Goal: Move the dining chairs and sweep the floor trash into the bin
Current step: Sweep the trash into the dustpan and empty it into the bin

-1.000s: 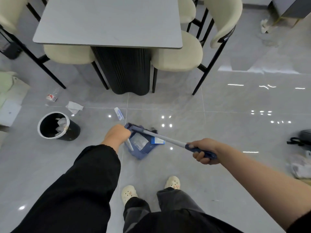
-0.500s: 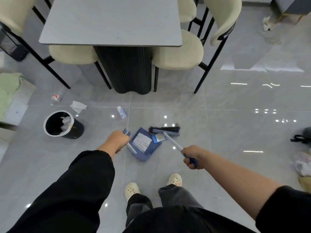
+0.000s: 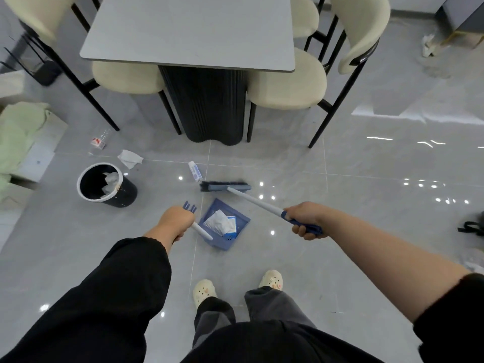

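left grip (image 3: 178, 221) clenches dustpan (image 3: 225, 226) handle, center | right grip (image 3: 305, 218) clenches broom (image 3: 225, 186) | bin (image 3: 104, 186) left

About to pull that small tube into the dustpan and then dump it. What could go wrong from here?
1. The tube lies just past the broom head and looks round, so a quick pull may roll it aside.
2. The dustpan already holds paper, which could slide out if the left hand tilts it on the way to the bin.
3. The tissue and wrapper near the chair leg are easy to miss.
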{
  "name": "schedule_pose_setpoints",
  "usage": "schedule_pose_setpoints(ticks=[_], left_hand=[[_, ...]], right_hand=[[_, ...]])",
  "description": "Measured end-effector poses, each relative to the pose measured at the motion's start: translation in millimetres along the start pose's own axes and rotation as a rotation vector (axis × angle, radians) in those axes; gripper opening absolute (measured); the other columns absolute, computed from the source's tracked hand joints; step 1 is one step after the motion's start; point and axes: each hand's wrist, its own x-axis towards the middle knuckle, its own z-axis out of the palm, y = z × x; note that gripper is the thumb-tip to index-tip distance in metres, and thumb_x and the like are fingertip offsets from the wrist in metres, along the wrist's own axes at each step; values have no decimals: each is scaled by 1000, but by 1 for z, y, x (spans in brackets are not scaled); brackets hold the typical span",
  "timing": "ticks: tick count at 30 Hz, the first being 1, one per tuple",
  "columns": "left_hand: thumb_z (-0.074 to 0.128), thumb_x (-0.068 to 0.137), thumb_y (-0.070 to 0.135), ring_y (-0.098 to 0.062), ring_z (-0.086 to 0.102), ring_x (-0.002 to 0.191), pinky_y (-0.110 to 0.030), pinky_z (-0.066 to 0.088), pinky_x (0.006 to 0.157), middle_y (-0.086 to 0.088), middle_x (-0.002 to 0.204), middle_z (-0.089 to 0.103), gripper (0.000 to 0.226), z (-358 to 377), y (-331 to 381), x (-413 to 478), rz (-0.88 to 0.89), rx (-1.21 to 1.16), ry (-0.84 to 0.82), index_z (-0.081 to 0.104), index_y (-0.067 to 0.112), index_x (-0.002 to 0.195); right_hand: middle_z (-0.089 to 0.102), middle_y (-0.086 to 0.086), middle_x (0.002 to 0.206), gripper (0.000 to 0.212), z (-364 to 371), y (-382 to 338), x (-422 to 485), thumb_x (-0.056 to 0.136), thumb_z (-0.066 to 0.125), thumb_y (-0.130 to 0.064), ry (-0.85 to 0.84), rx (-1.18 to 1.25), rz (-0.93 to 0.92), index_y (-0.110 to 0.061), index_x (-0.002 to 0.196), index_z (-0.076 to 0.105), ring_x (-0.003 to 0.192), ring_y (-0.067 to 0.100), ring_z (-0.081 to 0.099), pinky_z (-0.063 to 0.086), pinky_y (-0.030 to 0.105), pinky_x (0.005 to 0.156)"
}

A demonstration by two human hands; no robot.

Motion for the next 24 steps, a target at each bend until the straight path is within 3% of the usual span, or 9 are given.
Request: schedule_pose_setpoints(ticks=[5,9,12,15,18,21,24], left_hand=[[50,89,12,-21,51,51,-28,47,48,-7,63,52,11,4,-10,1,-36,-49,25,54,4,83],[49,88,10,-22,49,52,-29,45,49,-10,63,51,10,5,0,-4,-49,-19,33,54,3,85],[46,86,6,-25,48,51,-26,39,45,-15,64,50,9,5,4,-7,-101,-9,46,53,1,83],[49,87,9,-23,49,51,-32,50,55,-11,64,53,17,-1,-4,-7,-70,-59,47,51,6,70],[49,87,10,-24,52,53,-33,51,55,-12,70,57,11,-12,-22,-7,-83,-144,60,56,4,80],[49,89,4,-33,64,80,-36,53,72,-21,92,64,17,-31,-49,-1,-199,-119,83,61,-3,99],[52,88,4,-33,62,109,-37,51,87,-22,121,62,29,-50,-68,13,-188,-137,127,61,-3,114]], right_hand=[[39,3,56,15,44,10,23,96,39,-12,-101,43,109,-9,110,45,28,7,32,22,12,34],[39,0,46,22,23,20,7,96,46,-14,-183,178,155,-13,118,48,28,6,32,21,11,30],[44,1,47,37,4,13,-14,95,48,-19,-120,125,85,-12,131,48,30,6,34,24,12,31],[47,4,57,38,7,-10,-21,92,46,-19,-17,-33,-22,-15,130,52,34,8,35,27,14,35],[46,6,63,36,18,-41,-14,94,44,-19,66,-162,-108,-16,128,54,41,11,35,29,15,38],[45,6,62,33,34,-82,3,95,43,-19,102,-210,-161,-16,125,55,42,12,36,29,16,40],[46,6,59,29,46,-120,27,92,44,-17,143,-225,-174,-13,118,57,36,11,36,29,16,41]])
